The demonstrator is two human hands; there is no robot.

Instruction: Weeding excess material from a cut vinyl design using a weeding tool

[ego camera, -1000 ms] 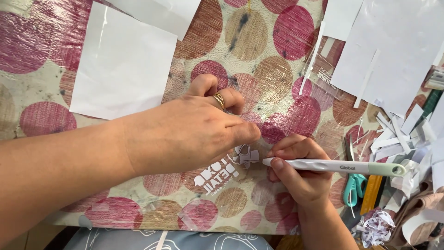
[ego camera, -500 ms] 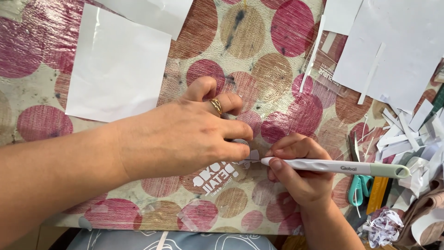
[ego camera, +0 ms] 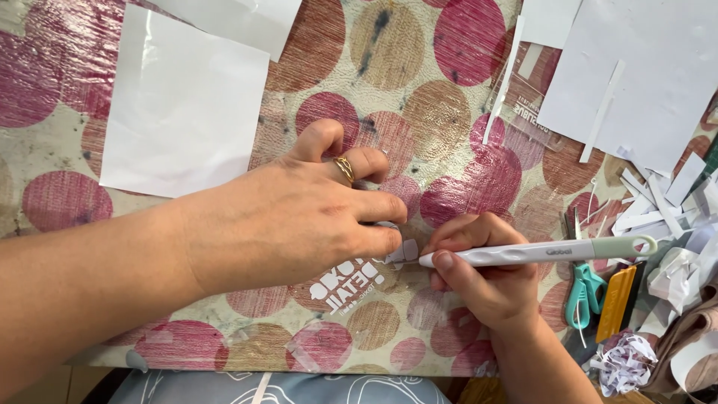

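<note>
two hands meet at the middle of the frame: the left hand (ego camera: 299, 221) lies flat, fingers pressing a small white cutout (ego camera: 404, 253) onto the spotted surface (ego camera: 464, 179), while the right hand (ego camera: 486, 280) grips a white craft knife (ego camera: 535, 252), its tip touching that cutout. white lettering (ego camera: 345, 283) sits just below, teal scissors (ego camera: 583, 295) at lower right.

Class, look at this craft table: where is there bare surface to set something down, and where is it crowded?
Bare dotted tablecloth lies between the white sheet and the large paper, above the left hand. Crowded: right edge, with paper scraps, scissors and the right hand.
</note>
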